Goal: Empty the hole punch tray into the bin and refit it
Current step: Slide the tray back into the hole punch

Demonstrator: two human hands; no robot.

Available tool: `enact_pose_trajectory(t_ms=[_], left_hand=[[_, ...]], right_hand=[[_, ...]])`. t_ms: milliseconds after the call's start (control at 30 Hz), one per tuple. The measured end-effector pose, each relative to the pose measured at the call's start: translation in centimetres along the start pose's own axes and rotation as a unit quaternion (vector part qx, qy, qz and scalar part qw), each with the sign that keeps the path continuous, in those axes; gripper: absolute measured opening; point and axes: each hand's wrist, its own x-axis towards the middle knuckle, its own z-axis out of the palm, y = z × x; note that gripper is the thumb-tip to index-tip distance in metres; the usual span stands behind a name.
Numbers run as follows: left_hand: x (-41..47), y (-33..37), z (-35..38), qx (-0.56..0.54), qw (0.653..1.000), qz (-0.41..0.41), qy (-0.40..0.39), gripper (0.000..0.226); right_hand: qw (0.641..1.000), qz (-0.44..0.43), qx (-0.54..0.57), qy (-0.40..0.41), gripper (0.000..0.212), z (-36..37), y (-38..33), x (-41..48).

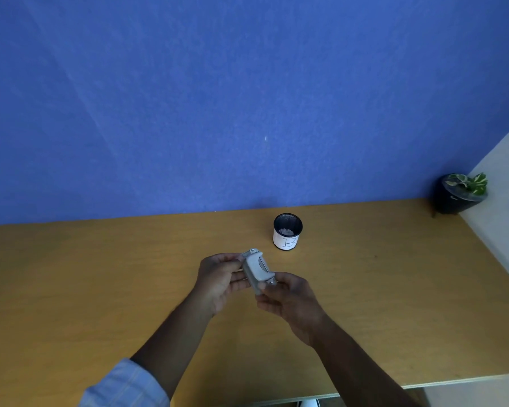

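A small grey hole punch [256, 270] is held above the wooden desk between both hands, tilted on its side. My left hand [218, 279] grips its left end, fingers wrapped round it. My right hand [290, 301] grips its lower right end with thumb and fingers. Whether the tray is on the punch is unclear. The bin [287, 231], a small dark mesh cup with a white label marked "B", stands on the desk just beyond and right of the punch, with pale paper bits inside.
The wooden desk [100, 289] runs to a blue wall behind. A dark pot with a green plant [460, 193] sits in the back right corner. The desk's front edge lies near the bottom right.
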Motion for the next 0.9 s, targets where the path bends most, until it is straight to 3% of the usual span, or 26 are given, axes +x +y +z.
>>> enact_pose_trajectory(t_ms=[200,467,567,633,767,900], left_hand=[[0.1,-0.7,-0.2,-0.025,1.0,-0.009,-0.011,0.015],[-0.1,-1.5,0.0,-0.015,0.995,-0.028,-0.097,0.025],[-0.2,-2.1,0.0,0.008,0.995,-0.02,-0.095,0.034],[0.0,-2.4,-0.1,0.018,0.997,-0.017,-0.078,0.037],[0.2,-2.4,0.0,0.06,0.996,-0.01,-0.059,0.037],[0.4,-2.4,0.3,0.079,0.995,-0.014,-0.067,0.033]], right_hand=[[0.997,-0.019,-0.038,0.061,0.036,0.3,0.8,0.3],[0.995,-0.037,-0.054,0.07,0.033,0.2,0.6,0.4],[0.992,-0.032,-0.094,0.074,0.037,0.0,0.5,0.5],[0.982,-0.041,-0.162,0.087,0.046,0.0,0.4,0.6],[0.935,-0.089,-0.315,0.135,0.083,0.3,0.1,0.8],[0.905,-0.114,-0.387,0.134,0.065,1.2,-0.6,1.0]])
